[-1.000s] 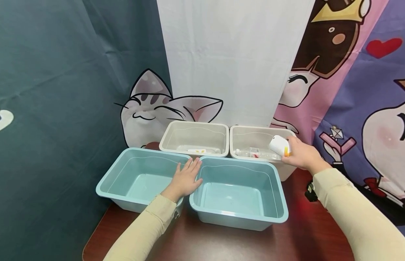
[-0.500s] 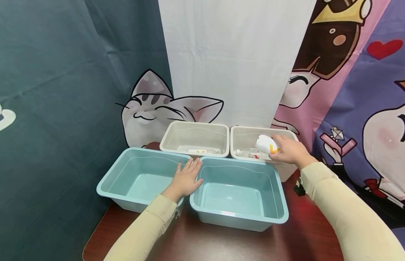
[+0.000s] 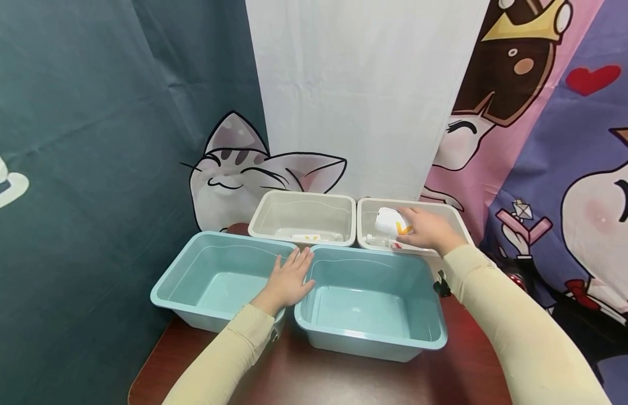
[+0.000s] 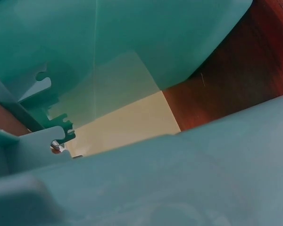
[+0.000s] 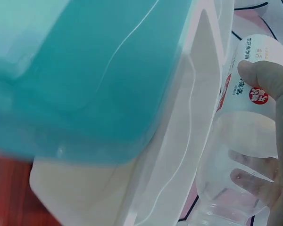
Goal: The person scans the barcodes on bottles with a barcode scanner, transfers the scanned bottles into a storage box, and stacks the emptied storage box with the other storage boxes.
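Note:
My right hand (image 3: 427, 229) grips a clear plastic bottle (image 3: 391, 223) with a white, orange-marked label, tilted above the right beige bin (image 3: 367, 214). In the right wrist view the thumb presses the label, and fingers show through the clear body of the same bottle (image 5: 238, 132). Below it, partly hidden, another clear bottle (image 3: 377, 241) lies inside that bin. With fingers spread and straight, my left hand (image 3: 286, 282) rests on the meeting rims of the left blue bin (image 3: 228, 289) and the right blue bin (image 3: 364, 308). The left wrist view shows only bin walls, table and floor.
Behind the blue bins, the left beige bin (image 3: 304, 207) contains a bottle with a white and yellow label (image 3: 306, 237). All the bins stand on a reddish-brown table (image 3: 395, 382). A printed cloth backdrop (image 3: 354, 101) hangs close behind them.
My right hand has moved left with the bottle, from the right end of the right beige bin towards its middle. The left hand stays in place on the blue rims.

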Demonstrator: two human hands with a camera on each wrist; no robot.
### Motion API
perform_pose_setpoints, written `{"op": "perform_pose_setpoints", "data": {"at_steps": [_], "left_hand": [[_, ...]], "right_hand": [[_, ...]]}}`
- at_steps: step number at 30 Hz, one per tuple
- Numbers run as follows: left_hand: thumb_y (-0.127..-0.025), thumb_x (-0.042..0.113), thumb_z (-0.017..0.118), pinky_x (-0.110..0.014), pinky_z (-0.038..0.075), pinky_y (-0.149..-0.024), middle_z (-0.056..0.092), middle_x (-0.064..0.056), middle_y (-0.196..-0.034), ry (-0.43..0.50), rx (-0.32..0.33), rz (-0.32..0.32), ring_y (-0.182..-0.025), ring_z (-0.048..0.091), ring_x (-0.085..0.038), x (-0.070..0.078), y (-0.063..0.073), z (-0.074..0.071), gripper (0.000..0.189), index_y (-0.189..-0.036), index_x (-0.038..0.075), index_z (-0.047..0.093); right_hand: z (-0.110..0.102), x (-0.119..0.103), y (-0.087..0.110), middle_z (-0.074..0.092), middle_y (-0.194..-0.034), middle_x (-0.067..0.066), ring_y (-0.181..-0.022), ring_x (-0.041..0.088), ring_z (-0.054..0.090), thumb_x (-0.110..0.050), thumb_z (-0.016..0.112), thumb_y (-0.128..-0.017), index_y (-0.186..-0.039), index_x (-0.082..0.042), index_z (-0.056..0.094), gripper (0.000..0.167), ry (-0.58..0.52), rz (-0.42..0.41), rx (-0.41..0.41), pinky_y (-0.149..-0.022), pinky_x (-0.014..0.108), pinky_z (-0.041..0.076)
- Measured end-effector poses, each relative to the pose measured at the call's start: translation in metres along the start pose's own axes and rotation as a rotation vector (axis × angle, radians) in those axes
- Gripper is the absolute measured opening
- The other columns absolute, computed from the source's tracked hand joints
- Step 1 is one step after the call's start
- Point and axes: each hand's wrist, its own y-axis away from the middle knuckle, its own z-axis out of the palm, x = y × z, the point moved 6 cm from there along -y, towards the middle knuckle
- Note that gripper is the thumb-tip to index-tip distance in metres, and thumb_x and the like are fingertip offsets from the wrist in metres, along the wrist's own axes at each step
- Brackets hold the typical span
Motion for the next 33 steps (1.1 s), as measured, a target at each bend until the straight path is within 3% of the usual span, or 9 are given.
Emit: {"op": "perform_pose_setpoints", "data": {"at_steps": [8, 16, 26, 33], "left_hand": [[-0.102, 0.052, 0.041, -0.064, 0.014, -0.120, 0.013, -0.003, -0.169, 0.002, -0.006, -0.001, -0.156, 0.009, -0.027, 0.001, 0.002, 0.000, 0.075, -0.163, 0.013, 0.021], [-0.103, 0.051, 0.043, -0.066, 0.015, -0.119, 0.016, -0.004, -0.169, 0.013, 0.010, 0.006, -0.156, 0.011, -0.029, 0.003, 0.002, -0.002, 0.074, -0.162, 0.012, 0.023], [-0.103, 0.051, 0.044, -0.066, 0.015, -0.119, 0.017, -0.004, -0.169, 0.015, 0.015, 0.007, -0.156, 0.011, -0.029, 0.002, 0.003, -0.001, 0.073, -0.162, 0.012, 0.024], [-0.103, 0.051, 0.044, -0.065, 0.015, -0.119, 0.017, -0.004, -0.169, 0.012, 0.010, 0.004, -0.156, 0.011, -0.029, 0.002, 0.003, -0.001, 0.074, -0.162, 0.012, 0.025]], "right_hand": [[0.002, -0.021, -0.018, 0.047, -0.149, 0.024, -0.124, 0.042, 0.057, -0.040, 0.077, -0.085, -0.156, -0.012, 0.038, 0.086, -0.039, 0.001, -0.033, -0.096, 0.063, 0.047], [0.005, -0.043, -0.036, 0.047, -0.148, 0.023, -0.125, 0.043, 0.055, -0.039, 0.079, -0.086, -0.157, -0.018, 0.037, 0.086, -0.061, 0.005, -0.042, -0.098, 0.065, 0.046], [0.011, -0.074, -0.057, 0.045, -0.152, 0.021, -0.126, 0.041, 0.056, -0.038, 0.080, -0.086, -0.158, -0.017, 0.037, 0.086, -0.053, -0.041, -0.063, -0.099, 0.062, 0.047], [0.015, -0.096, -0.069, 0.052, -0.147, 0.020, -0.124, 0.040, 0.057, -0.039, 0.080, -0.086, -0.157, -0.014, 0.038, 0.086, 0.009, -0.115, -0.049, -0.102, 0.058, 0.047]]}}
